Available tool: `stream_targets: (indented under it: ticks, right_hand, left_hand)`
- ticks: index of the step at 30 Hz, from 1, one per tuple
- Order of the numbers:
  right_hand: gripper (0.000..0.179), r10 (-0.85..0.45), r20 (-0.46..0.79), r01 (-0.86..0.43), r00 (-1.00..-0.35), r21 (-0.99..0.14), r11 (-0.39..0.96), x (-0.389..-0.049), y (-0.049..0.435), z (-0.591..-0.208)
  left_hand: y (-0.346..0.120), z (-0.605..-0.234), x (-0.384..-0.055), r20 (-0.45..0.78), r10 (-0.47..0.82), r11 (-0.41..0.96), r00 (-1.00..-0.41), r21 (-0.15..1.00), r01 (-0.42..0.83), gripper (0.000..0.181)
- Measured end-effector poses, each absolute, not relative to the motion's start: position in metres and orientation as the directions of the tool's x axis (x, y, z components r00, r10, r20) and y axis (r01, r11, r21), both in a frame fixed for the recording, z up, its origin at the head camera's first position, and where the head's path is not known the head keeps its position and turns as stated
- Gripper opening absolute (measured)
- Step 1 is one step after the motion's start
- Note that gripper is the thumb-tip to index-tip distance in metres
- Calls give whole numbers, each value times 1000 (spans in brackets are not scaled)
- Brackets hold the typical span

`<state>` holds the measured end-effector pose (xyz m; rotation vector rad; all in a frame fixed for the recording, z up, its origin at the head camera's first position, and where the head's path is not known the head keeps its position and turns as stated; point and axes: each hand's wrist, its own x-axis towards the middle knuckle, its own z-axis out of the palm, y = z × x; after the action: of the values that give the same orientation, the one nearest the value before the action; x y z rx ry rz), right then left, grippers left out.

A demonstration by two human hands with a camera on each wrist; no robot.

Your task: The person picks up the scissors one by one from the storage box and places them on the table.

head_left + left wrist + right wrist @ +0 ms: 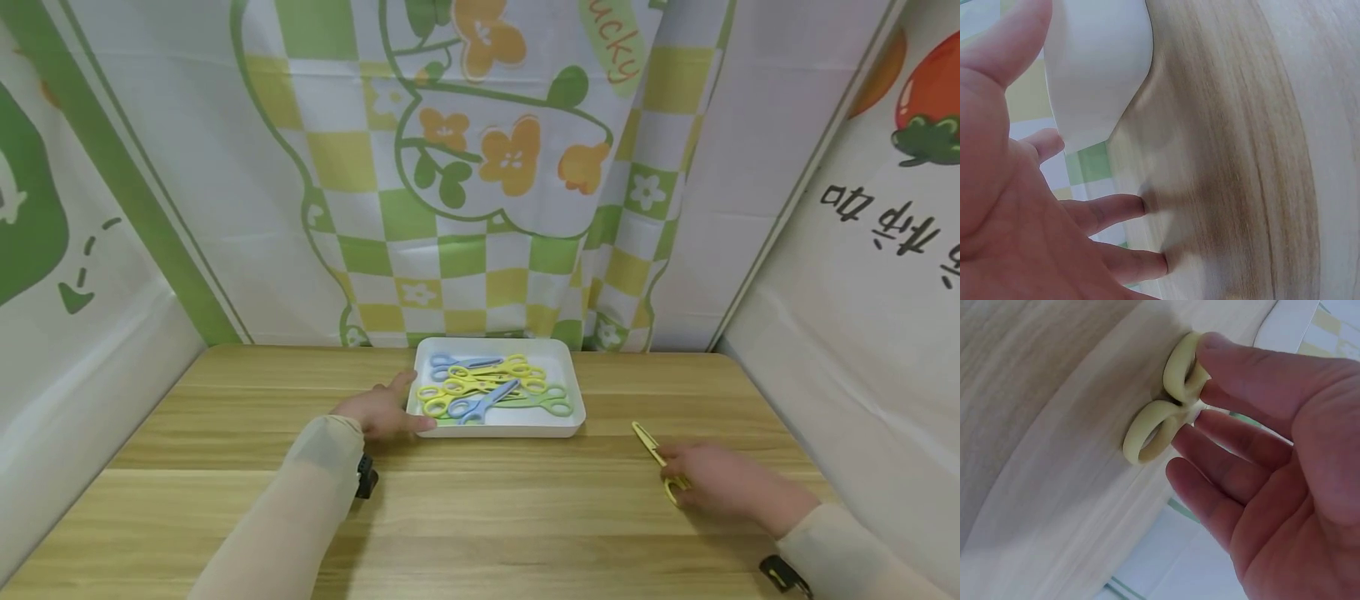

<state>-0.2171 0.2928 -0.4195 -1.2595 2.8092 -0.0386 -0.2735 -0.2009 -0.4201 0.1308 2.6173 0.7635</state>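
Observation:
A shallow white tray [502,431] stands at the back middle of the table, with a pile of yellow, blue and green scissors [480,400] in it. At the tray's left end is my left hand [381,412], its fingers spread and fairly straight. The thumb and a finger touch the tray wall [1097,62] in the left wrist view. Right of the tray, my right hand [716,479] pinches a pair of yellow scissors [647,438] by the handle end, low at the tabletop. Its two handle loops [1137,432] show in the right wrist view; the fingers hide part of them.
The wooden table [510,517] has fabric walls on the left, right and back. A checkered green and yellow cloth [465,258] hangs just behind the tray. Dark wrist devices [366,477] sit on both forearms.

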Motion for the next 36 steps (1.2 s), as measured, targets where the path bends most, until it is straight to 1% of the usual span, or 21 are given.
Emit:
stream_targets:
  ticks: [4, 10, 18, 24, 32, 36]
  right_hand:
    - [19, -733, -39, -731, -679, -57, 680, -218, 297, -420]
    - [19, -684, -83, -680, -725, -71, 730, -222, 306, -419]
    - [17, -656, -78, -652, -751, -67, 755, -227, 321, -421]
    - [15, -629, -60, -624, -775, -88, 777, -230, 332, -423]
    - [15, -549, -75, -544, -832, -77, 835, -231, 343, -420]
    - [15, -536, -82, -532, -840, -64, 844, -230, 344, -419]
  left_hand:
    - [-202, -423, -275, -370, 198, 844, -908, 535, -33, 113]
    - [-205, -433, -282, -362, 212, 828, -908, 560, -30, 117]
    - [-204, -432, -282, -358, 200, 845, -912, 534, -24, 113]
    - [-205, -436, -284, -359, 196, 844, -913, 536, -29, 114]
    - [-207, -443, -289, -353, 195, 848, -915, 530, -24, 115]
    - [-207, -440, -288, -352, 198, 846, -915, 533, -22, 116]
